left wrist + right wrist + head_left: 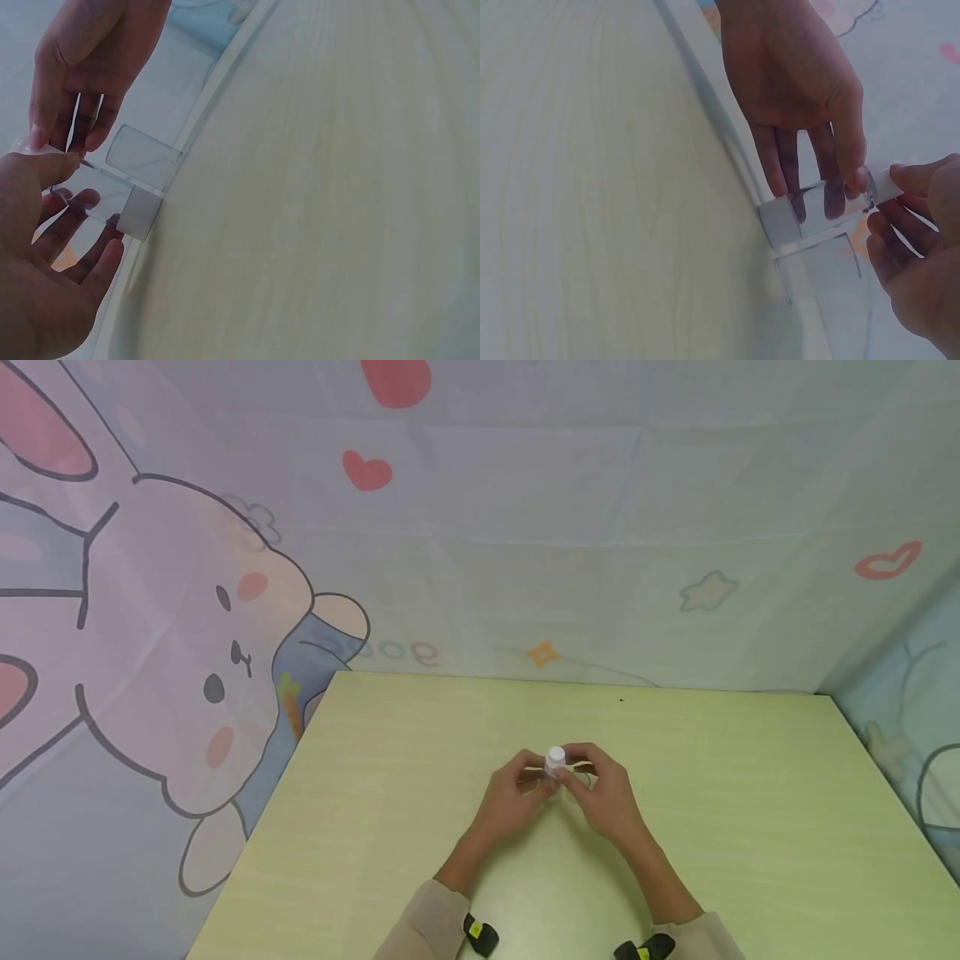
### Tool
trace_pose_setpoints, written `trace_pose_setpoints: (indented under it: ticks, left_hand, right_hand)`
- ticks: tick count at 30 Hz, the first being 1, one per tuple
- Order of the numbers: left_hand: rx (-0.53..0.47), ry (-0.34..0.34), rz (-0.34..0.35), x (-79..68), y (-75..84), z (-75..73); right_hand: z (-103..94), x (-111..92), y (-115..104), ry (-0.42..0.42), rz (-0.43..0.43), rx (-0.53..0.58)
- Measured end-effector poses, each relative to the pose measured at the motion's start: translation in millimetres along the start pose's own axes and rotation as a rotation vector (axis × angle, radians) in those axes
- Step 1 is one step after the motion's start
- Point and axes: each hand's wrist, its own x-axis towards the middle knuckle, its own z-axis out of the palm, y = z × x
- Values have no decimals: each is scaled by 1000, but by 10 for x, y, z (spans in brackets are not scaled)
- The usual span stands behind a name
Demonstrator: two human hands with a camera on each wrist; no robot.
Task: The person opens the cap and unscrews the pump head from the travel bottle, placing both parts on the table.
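Observation:
A small bottle (555, 763) with a white cap (885, 182) stands upright between both hands near the table's middle. Its see-through body (821, 206) ends in a white band (141, 213) at the bottom. My left hand (508, 800) holds the body, thumb on one side and fingers on the other. The right hand (609, 795) pinches the cap, with the thumb lying against it in the right wrist view. Close beside the bottle, a clear cylinder like a small glass (144, 157) stands on the table, mostly hidden behind the right fingers in the head view.
Under both hands is a pale yellow-green wood-grain table (405, 735). A tiny dark speck (621, 700) lies near its back edge. Behind hangs a cloth (525, 485) printed with a rabbit and hearts. A dark curved line (924, 793) shows past the right edge.

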Motion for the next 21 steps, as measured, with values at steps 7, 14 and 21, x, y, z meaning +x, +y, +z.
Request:
trace_pose_setpoints:
  ticks: [7, 14, 21]
  left_hand:
    - [16, -1, -8, 8, -17, 1]
    - [20, -8, -17, 20, -14, 0]
    - [16, -7, -27, 12, -3, 0]
  right_hand:
    - [-10, -9, 24, -18, -4, 11]
    - [-25, -22, 40, -42, 30, -2]
    - [-28, -41, 51, -41, 42, -34]
